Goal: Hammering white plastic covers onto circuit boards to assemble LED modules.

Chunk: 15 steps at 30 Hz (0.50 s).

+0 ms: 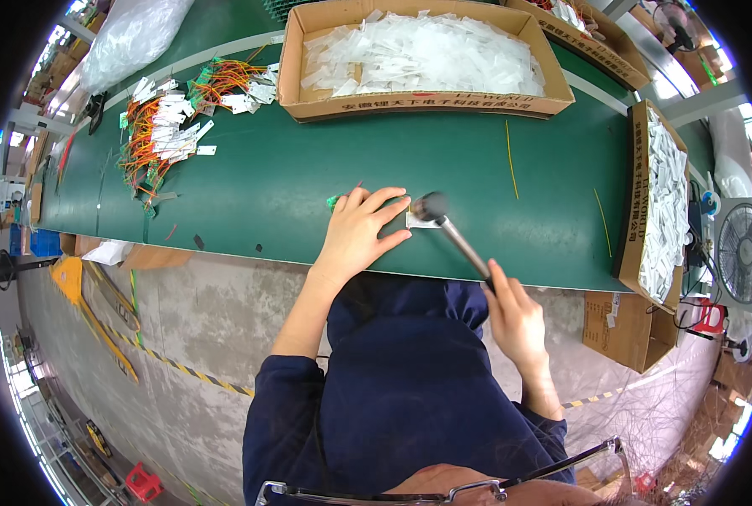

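My right hand (pixel 515 316) grips the handle of a small hammer (pixel 464 244). Its dark, rounded head is over a small white flat piece (pixel 421 223) on the green bench, hiding part of it; contact is unclear. Beside that piece rests my left hand (pixel 359 226), palm down with fingers and thumb spread, the fingertips close to the white piece's left end. A bit of green board (pixel 333 202) peeks out left of the left fingers; what lies under the hand is hidden.
A tangled pile of wired boards with white tags (pixel 169 126) lies at the far left. Behind stands a carton (pixel 427 107) of translucent pieces; at right, another box (pixel 636 211) holds white pieces. Two yellow wires (pixel 512 160) lie on the green bench (pixel 266 185).
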Available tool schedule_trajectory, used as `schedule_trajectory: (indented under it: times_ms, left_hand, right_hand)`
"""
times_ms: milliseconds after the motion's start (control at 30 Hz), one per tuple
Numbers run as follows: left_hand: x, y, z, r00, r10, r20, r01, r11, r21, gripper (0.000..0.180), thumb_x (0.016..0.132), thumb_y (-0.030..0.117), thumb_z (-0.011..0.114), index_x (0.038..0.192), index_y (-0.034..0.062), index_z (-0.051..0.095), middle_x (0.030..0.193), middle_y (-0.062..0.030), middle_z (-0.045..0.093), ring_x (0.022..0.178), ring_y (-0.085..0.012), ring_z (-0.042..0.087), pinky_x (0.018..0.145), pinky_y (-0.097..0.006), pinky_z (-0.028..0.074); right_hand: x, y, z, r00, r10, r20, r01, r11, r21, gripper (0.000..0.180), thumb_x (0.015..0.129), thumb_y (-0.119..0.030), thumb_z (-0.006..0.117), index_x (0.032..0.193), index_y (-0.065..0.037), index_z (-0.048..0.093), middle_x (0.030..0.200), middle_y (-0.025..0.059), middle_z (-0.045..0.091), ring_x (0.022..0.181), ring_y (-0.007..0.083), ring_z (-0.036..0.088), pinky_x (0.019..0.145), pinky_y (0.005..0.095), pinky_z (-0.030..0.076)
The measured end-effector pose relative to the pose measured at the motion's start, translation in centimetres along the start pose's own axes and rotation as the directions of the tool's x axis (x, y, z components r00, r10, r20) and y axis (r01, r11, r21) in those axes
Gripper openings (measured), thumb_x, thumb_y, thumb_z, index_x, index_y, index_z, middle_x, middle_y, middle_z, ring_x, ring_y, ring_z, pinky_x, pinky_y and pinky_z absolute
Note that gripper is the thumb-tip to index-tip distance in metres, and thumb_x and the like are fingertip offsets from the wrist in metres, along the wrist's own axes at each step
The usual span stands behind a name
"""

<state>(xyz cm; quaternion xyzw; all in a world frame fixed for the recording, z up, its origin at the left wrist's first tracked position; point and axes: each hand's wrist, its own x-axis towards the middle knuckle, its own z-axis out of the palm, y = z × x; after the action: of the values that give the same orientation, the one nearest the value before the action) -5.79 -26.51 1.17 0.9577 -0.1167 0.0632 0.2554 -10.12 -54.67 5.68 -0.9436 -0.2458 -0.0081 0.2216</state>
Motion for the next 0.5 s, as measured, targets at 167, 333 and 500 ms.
schedule_trajectory:
  times_ms: [167,333,500]
  left_hand:
    - [0.0,-0.1,0.2,1.000,0.019,-0.015,-0.019,1.000,0.000,0.044,0.079,0.032,0.077,0.119,0.0155,0.069,0.130,0.0082,0.059,0.101,-0.0232,0.053,0.097,-0.038,0.041]
    - [0.1,0.1,0.0,1.000,0.007,-0.009,-0.007,1.000,0.015,0.044,0.079,0.032,0.077,0.120,0.0160,0.069,0.129,0.0075,0.060,0.102,-0.0224,0.053,0.098,-0.038,0.041]
    - [-0.1,-0.1,0.4,0.993,0.101,-0.062,-0.096,0.993,0.071,0.043,0.080,0.031,0.076,0.121,0.0189,0.067,0.128,0.0051,0.060,0.101,-0.0215,0.054,0.091,-0.037,0.043]
  right_hand:
    - [0.1,2.4,-0.6,0.954,0.210,-0.215,-0.168,0.966,0.199,0.045,0.092,-0.004,0.061,0.136,-0.002,0.052,0.096,0.0183,0.065,0.079,0.0339,0.067,0.072,0.0365,0.054]
    - [0.1,5.5,-0.3,0.778,0.614,-0.135,-0.494,0.731,0.471,0.031,0.096,-0.008,0.058,0.125,0.002,0.054,0.094,0.0138,0.069,0.083,0.0180,0.065,0.076,0.0283,0.050]
    - [0.8,8.0,0.6,0.737,0.636,-0.228,-0.502,0.742,0.445,0.029,0.098,-0.012,0.057,0.122,0.004,0.056,0.096,0.0148,0.068,0.087,0.0207,0.065,0.080,0.0295,0.049]
